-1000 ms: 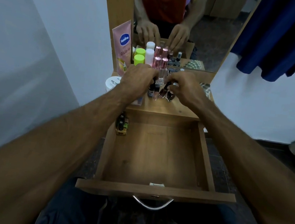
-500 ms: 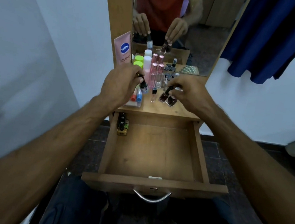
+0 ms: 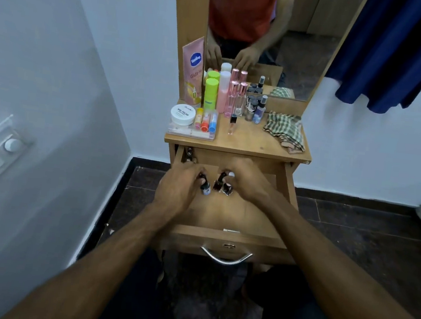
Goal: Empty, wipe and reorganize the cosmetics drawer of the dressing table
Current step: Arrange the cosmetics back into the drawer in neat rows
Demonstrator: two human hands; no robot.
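The wooden drawer (image 3: 224,239) of the dressing table stands pulled out. Over its middle my left hand (image 3: 178,189) pinches a small pale-blue nail polish bottle (image 3: 205,188) by its black cap. Beside it my right hand (image 3: 250,182) holds two dark nail polish bottles (image 3: 223,187) by their caps. A few small dark bottles (image 3: 188,154) sit in the drawer's back left corner. On the tabletop (image 3: 253,140) remain tall bottles, a single small bottle (image 3: 232,123) and a cluster of small bottles (image 3: 255,109).
A clear tray (image 3: 192,128) with a white jar and coloured tubes sits at the tabletop's left. A checked cloth (image 3: 284,131) lies at its right. A pink Vaseline tube (image 3: 193,70) leans on the mirror frame. A wall is close on the left; blue fabric (image 3: 400,49) hangs at right.
Both hands came down from the tabletop into the open drawer, carrying the small nail polish bottles they picked up there.
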